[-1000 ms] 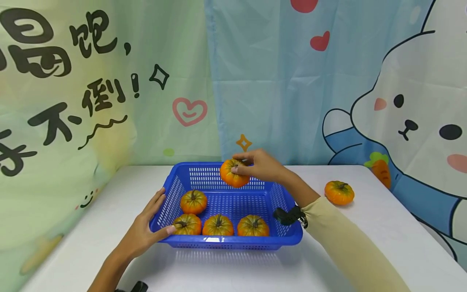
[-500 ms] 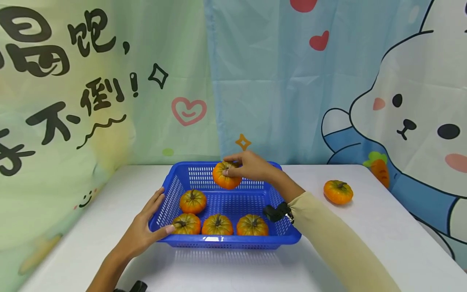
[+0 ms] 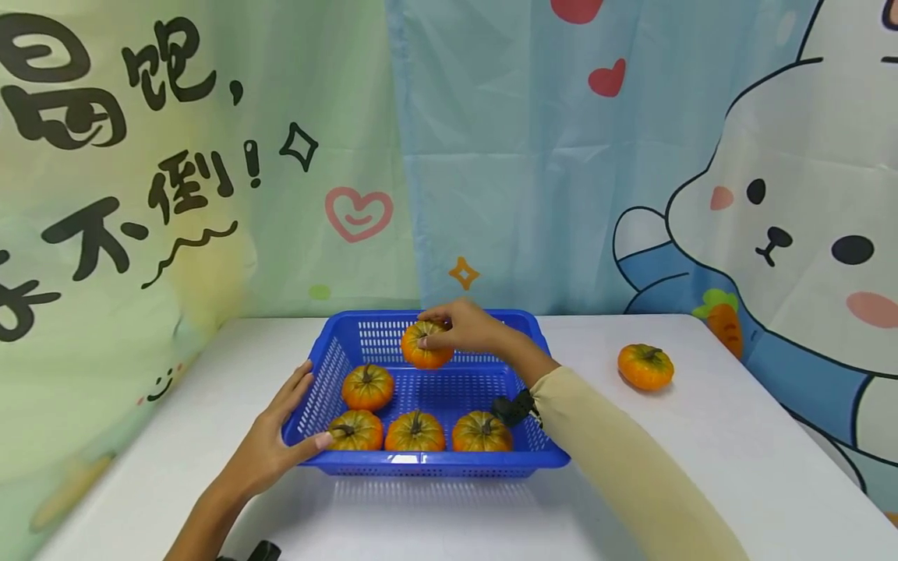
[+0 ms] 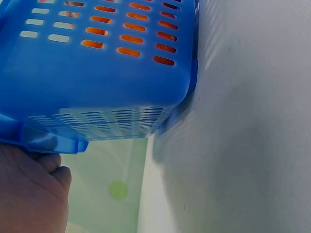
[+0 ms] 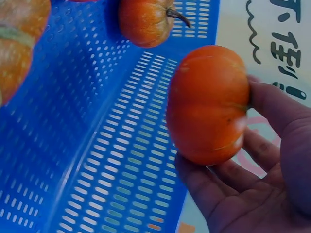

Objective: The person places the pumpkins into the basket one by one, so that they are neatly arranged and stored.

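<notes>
In the head view, my right hand (image 3: 466,327) holds a small orange pumpkin (image 3: 426,347) over the far part of a blue plastic basket (image 3: 438,463). The right wrist view shows thumb and fingers around that pumpkin (image 5: 208,104), which is above the basket floor. My left hand (image 3: 270,444) rests against the basket's near left corner, fingers along the left side and thumb over the front rim. Inside lie several more pumpkins: one at the left (image 3: 368,387) and a front row with a left pumpkin (image 3: 355,431), a middle pumpkin (image 3: 415,431) and a right pumpkin (image 3: 482,432).
Another pumpkin (image 3: 645,367) sits on the white table (image 3: 617,444), right of the basket. Behind the table hangs a printed cloth backdrop (image 3: 491,195) with a cartoon rabbit. A dark band (image 3: 514,407) is on the right wrist.
My right hand has carried the pumpkin left and slightly down over the basket. The left hand stays at the basket's corner. The head view has shifted slightly.
</notes>
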Demonstrator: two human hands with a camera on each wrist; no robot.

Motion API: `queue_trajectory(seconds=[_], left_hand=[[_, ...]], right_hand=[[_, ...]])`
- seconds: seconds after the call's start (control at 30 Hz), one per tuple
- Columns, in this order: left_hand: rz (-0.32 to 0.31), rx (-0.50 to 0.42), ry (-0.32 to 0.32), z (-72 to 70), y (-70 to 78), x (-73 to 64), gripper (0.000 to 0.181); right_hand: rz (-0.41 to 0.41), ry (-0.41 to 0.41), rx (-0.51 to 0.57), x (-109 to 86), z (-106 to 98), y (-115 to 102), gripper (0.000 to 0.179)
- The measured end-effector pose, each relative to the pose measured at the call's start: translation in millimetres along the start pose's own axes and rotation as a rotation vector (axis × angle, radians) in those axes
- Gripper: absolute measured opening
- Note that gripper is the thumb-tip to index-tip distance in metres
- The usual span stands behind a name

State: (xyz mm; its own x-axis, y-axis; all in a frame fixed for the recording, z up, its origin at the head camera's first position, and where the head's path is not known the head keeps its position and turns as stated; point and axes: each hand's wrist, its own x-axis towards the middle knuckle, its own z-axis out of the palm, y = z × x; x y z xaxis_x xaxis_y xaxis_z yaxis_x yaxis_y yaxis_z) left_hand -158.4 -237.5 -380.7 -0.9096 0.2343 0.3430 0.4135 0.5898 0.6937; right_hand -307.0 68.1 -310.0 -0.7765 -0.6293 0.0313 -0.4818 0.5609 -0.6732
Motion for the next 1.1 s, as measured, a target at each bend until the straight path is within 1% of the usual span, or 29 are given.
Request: queue_trajectory(seconds=[0.2,0.37,0.47,0.67,0.8,0.93,1.0,1.03,1.1], left_hand=[[0.015,-0.005,0.009,0.4,-3.8,-1.1,0.088],[0.007,-0.009,0.014,0.5,-6.7,-3.2,0.088],[0.005,-0.002,0.016,0.4,-6.2,-2.9,0.088],[0.015,0.000,0.014,0.8,-2.6,-0.5,0.088],[0.018,-0.009,0.012,0.8,-0.5,-0.4,0.088],[0.022,-0.017,0.013,0.7,-0.4,-0.3,0.088],[0.022,-0.021,0.013,0.6,-0.7,-0.2,0.088],[0.022,-0.022,0.013,0.6,-0.8,-0.2,0.088],[0.021,-0.022,0.013,0.4,-1.0,-0.6,0.088]], right_hand=[[0.045,-0.131,-0.095,7.1,10.7,1.1,0.051],[0.065,-0.229,-0.135,9.7,20.5,-0.9,0.049],[0.080,-0.270,-0.162,10.5,24.1,-1.5,0.047],[0.102,-0.294,-0.216,11.0,26.4,-3.3,0.044],[0.090,-0.315,-0.209,12.4,28.6,-4.6,0.044],[0.095,-0.320,-0.199,14.1,30.5,-5.8,0.044],[0.110,-0.317,-0.218,14.0,31.6,-6.5,0.044],[0.121,-0.315,-0.244,13.7,32.0,-7.2,0.044],[0.172,-0.312,-0.264,12.4,33.2,-8.2,0.044]])
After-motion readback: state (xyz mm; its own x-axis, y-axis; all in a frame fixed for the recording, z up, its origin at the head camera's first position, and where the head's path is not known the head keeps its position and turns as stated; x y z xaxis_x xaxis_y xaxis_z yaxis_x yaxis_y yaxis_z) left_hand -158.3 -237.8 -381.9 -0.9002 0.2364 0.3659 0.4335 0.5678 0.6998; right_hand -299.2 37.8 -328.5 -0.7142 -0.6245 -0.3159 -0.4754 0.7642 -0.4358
